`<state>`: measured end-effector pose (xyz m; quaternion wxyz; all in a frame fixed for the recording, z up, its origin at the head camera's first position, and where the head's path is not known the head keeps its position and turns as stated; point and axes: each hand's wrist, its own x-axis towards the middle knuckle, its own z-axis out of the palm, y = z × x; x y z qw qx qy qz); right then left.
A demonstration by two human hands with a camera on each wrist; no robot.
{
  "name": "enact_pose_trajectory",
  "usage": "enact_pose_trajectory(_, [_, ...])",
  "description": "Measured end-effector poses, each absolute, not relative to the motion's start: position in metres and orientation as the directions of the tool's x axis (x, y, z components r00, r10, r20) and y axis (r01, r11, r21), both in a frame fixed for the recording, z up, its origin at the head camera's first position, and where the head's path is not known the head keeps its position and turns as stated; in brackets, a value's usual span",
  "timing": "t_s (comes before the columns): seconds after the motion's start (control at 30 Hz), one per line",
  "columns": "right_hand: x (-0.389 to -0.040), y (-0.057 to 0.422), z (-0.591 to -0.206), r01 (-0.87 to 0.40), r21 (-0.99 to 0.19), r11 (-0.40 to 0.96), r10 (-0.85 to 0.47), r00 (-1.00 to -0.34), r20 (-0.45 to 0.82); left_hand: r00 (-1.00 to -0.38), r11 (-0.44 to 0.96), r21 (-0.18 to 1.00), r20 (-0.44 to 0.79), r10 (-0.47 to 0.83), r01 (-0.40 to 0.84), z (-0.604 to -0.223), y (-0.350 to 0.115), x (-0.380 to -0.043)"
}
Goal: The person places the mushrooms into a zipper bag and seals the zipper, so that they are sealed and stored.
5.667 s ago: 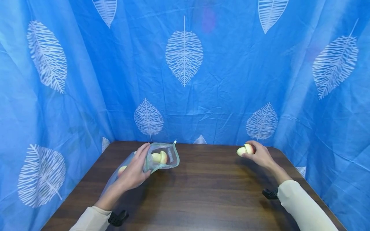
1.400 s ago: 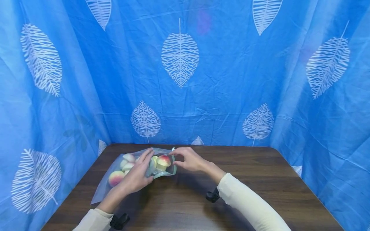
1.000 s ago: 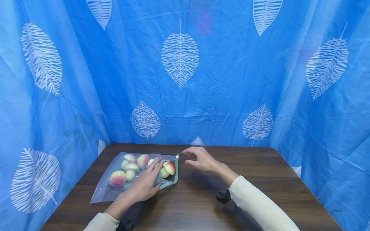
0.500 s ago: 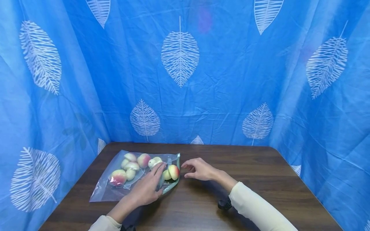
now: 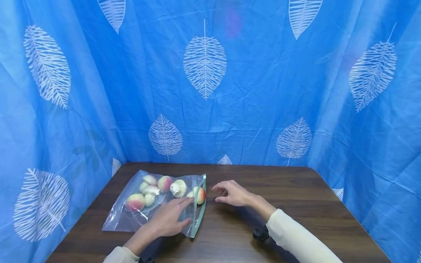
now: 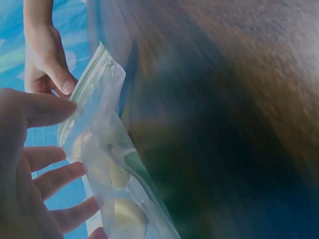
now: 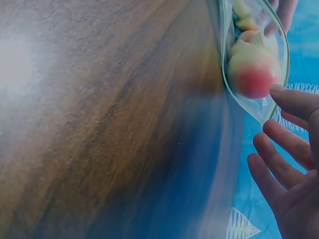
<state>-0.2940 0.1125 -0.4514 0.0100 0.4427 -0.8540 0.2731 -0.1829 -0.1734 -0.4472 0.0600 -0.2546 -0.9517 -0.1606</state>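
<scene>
A clear zip bag (image 5: 120, 219) with a pale green edge lies on the left of the table, its mouth facing right. Through the plastic show several mushroom-shaped pieces, cream to yellow-green with red patches. One red-and-yellow piece (image 5: 200, 196) sits right at the mouth; in the right wrist view the bag's rim (image 7: 286, 59) gapes around it. My left hand (image 5: 169, 218) rests on the bag's near side, fingers extended and spread. Just right of the mouth, my right hand (image 5: 234, 193) hovers with loosely bent fingers and holds nothing.
The dark wooden table (image 5: 223, 233) stretches to the right of the bag. Blue curtains (image 5: 210, 128) with white leaf prints enclose its back and sides. A black wrist camera (image 5: 260, 233) hangs under the right wrist.
My right hand carried a mushroom-shaped piece in from the right, let it go in the bag's mouth and drew back. My left hand has slid right and nearer, and the bag lies flatter.
</scene>
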Motion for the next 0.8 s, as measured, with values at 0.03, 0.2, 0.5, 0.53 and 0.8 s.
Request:
enact_pose_trajectory(0.03, [-0.294, 0.113, -0.452, -0.759, -0.458, 0.462, -0.754, -0.608, 0.248, -0.861, 0.821, 0.262, 0.195, 0.469, 0.507, -0.448, -0.173, -0.183])
enact_pose_trajectory(0.2, [-0.293, 0.11, -0.456, -0.764, -0.449, 0.463, -0.775, -0.595, 0.214, -0.841, 0.823, 0.191, 0.216, 0.496, 0.534, -0.452, -0.168, -0.182])
enact_pose_trajectory(0.5, [-0.292, 0.106, -0.46, -0.755, -0.414, 0.508, -0.77, -0.613, 0.174, -0.816, 0.824, 0.084, 0.224, 0.533, 0.561, -0.452, -0.163, -0.182])
enact_pose_trajectory(0.53, [-0.292, 0.105, -0.461, -0.755, -0.404, 0.516, -0.771, -0.615, 0.164, -0.813, 0.822, 0.074, 0.226, 0.537, 0.564, -0.452, -0.162, -0.182])
enact_pose_trajectory(0.8, [-0.293, 0.091, -0.464, -0.746, -0.404, 0.53, -0.776, -0.619, 0.125, -0.799, 0.812, 0.051, 0.225, 0.557, 0.581, -0.453, -0.16, -0.184])
